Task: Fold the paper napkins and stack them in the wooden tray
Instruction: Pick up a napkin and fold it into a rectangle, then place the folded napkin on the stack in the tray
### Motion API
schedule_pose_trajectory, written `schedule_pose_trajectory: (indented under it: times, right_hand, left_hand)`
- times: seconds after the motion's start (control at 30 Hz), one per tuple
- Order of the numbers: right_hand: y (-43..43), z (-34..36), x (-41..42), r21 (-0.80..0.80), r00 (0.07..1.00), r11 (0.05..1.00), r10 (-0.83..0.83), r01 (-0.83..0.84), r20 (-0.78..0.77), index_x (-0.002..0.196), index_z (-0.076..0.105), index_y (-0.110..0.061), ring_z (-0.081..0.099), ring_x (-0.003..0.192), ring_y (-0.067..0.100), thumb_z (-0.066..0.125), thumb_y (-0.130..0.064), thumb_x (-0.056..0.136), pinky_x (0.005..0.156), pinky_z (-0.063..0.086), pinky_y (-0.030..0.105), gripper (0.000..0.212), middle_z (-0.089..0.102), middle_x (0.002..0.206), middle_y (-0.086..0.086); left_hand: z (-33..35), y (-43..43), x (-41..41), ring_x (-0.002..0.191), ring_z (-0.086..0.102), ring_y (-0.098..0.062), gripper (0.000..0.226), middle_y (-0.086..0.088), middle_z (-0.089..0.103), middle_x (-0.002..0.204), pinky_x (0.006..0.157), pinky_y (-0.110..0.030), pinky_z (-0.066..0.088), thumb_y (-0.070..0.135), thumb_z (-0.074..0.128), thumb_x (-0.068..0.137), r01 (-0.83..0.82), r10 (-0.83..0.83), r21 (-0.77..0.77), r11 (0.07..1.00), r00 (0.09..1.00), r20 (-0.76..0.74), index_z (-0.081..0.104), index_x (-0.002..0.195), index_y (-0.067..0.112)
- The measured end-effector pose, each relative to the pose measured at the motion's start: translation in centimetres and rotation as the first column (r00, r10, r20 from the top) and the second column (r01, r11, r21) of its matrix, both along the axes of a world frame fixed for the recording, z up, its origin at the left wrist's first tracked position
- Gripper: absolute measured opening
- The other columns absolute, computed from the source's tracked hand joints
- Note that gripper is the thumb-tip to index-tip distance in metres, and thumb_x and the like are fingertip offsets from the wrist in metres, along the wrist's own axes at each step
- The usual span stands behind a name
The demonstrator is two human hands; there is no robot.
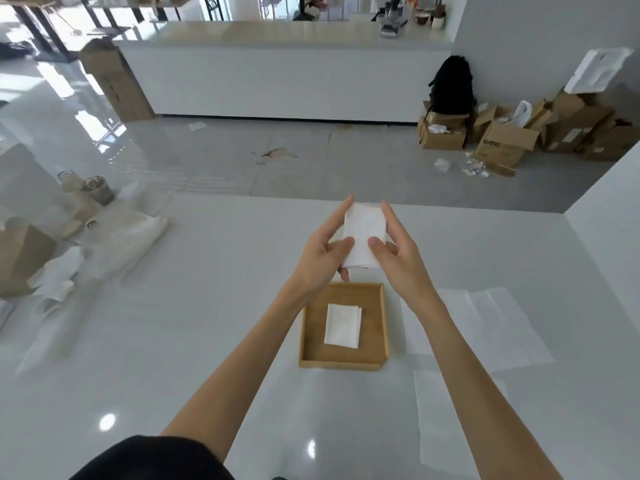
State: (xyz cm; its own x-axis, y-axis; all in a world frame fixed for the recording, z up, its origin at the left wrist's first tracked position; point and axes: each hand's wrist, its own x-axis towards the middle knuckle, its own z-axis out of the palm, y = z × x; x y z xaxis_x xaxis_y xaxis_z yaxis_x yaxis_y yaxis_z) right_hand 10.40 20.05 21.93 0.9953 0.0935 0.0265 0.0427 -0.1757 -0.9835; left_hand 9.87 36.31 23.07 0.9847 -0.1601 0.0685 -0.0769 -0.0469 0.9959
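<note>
A white folded paper napkin is held up in the air between both hands, just beyond the far edge of the wooden tray. My left hand grips its left side with thumb on top. My right hand grips its right side the same way. Inside the tray lies a folded napkin, flat near the middle. Unfolded white napkins lie spread on the white table to the right of the tray.
Crumpled white bags and paper, a brown paper bag and plastic cups crowd the table's left side. Another flat napkin lies front right. Cardboard boxes sit on the floor beyond.
</note>
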Motion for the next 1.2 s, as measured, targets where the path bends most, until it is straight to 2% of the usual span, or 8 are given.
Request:
schedule_pose_trajectory:
  times: [0.1, 0.2, 0.3, 0.4, 0.5, 0.73, 0.93, 1.2]
  right_hand:
    - [0.0, -5.0, -1.0, -0.058, 0.993, 0.998, 0.025, -0.032, -0.114, 0.155, 0.020, -0.044, 0.067, 0.097, 0.001, 0.052, -0.016, 0.102, 0.080, 0.059, 0.025, 0.067, 0.053, 0.127, -0.024]
    - [0.2, -10.0, -2.3, -0.035, 0.989, 0.999, -0.014, 0.009, -0.145, 0.148, 0.042, -0.033, 0.064, 0.109, 0.012, 0.052, -0.004, 0.100, 0.087, 0.056, 0.024, 0.057, 0.061, 0.130, -0.006]
    - [0.6, -15.0, -3.6, -0.059, 0.971, 0.997, -0.056, 0.043, -0.234, 0.128, 0.063, -0.025, 0.063, 0.099, 0.026, 0.053, -0.004, 0.098, 0.081, 0.051, 0.025, 0.038, 0.066, 0.121, -0.011]
    - [0.7, -19.3, -4.0, -0.133, 0.944, 0.990, -0.087, 0.047, -0.319, 0.116, 0.066, -0.029, 0.059, 0.085, 0.025, 0.053, -0.003, 0.096, 0.070, 0.049, 0.025, 0.035, 0.067, 0.108, -0.001]
    - [0.9, -22.3, -3.8, -0.214, 0.927, 0.977, -0.084, 0.004, -0.365, 0.123, 0.061, -0.031, 0.063, 0.092, 0.027, 0.053, -0.003, 0.092, 0.076, 0.057, 0.037, 0.043, 0.065, 0.112, -0.007]
    - [1.7, -26.6, -1.8, -0.380, 0.913, 0.921, -0.083, -0.082, -0.399, 0.139, 0.053, -0.025, 0.059, 0.094, 0.018, 0.056, -0.001, 0.093, 0.080, 0.054, 0.027, 0.051, 0.060, 0.122, -0.003]
    - [2.3, -28.6, -1.1, -0.446, 0.933, 0.893, -0.101, -0.068, -0.345, 0.143, 0.049, -0.021, 0.058, 0.095, 0.016, 0.060, -0.002, 0.093, 0.083, 0.058, 0.033, 0.054, 0.053, 0.133, 0.002]
    - [2.3, -30.1, -0.9, -0.621, 0.958, 0.777, -0.085, -0.109, -0.275, 0.151, 0.039, -0.025, 0.056, 0.117, 0.018, 0.061, -0.013, 0.096, 0.089, 0.054, 0.034, 0.061, 0.044, 0.143, 0.001]
  left_hand:
    - [-5.5, 0.5, -1.5, 0.083, 0.067, -0.022, 0.051, 0.005, 0.064, 0.121, 0.065, -0.045, 0.057, 0.006, 0.048, 0.103, -0.039, 0.054, 0.079, 0.996, 0.978, -0.201, 0.046, 0.147, 0.033]
    - [-10.8, 0.9, -2.6, 0.084, 0.062, -0.019, 0.048, -0.005, 0.065, 0.113, 0.067, -0.030, 0.055, 0.007, 0.049, 0.103, -0.052, 0.092, 0.129, 0.990, 0.939, -0.333, 0.048, 0.147, 0.028]
    - [-15.4, 0.8, -3.3, 0.083, 0.060, -0.015, 0.053, -0.008, 0.061, 0.123, 0.063, -0.011, 0.049, 0.001, 0.048, 0.102, -0.025, 0.101, 0.180, 0.983, 0.899, -0.427, 0.043, 0.150, 0.022]
    - [-19.2, 0.7, -3.3, 0.087, 0.057, -0.019, 0.061, 0.000, 0.056, 0.129, 0.074, -0.019, 0.050, 0.000, 0.050, 0.100, 0.044, 0.062, 0.211, 0.976, 0.881, -0.469, 0.036, 0.153, 0.025]
    - [-22.3, 1.0, -2.6, 0.086, 0.056, -0.023, 0.072, 0.007, 0.052, 0.131, 0.084, -0.031, 0.052, -0.002, 0.054, 0.096, 0.135, -0.001, 0.218, 0.966, 0.852, -0.523, 0.029, 0.156, 0.026]
    - [-27.1, 1.5, -0.6, 0.097, 0.057, -0.021, 0.080, -0.003, 0.031, 0.154, 0.088, -0.035, 0.055, -0.003, 0.057, 0.095, 0.273, -0.052, 0.314, 0.909, 0.824, -0.564, 0.017, 0.159, 0.023]
    - [-29.2, 1.8, 0.5, 0.139, 0.039, -0.026, 0.090, 0.006, 0.016, 0.163, 0.105, -0.046, 0.048, 0.000, 0.056, 0.093, 0.377, -0.070, 0.458, 0.805, 0.827, -0.558, 0.002, 0.161, 0.026]
    - [-29.6, 1.0, 1.5, 0.128, 0.050, -0.029, 0.084, -0.002, 0.017, 0.156, 0.089, -0.044, 0.053, 0.010, 0.058, 0.094, 0.414, -0.043, 0.647, 0.640, 0.860, -0.508, 0.005, 0.157, 0.032]
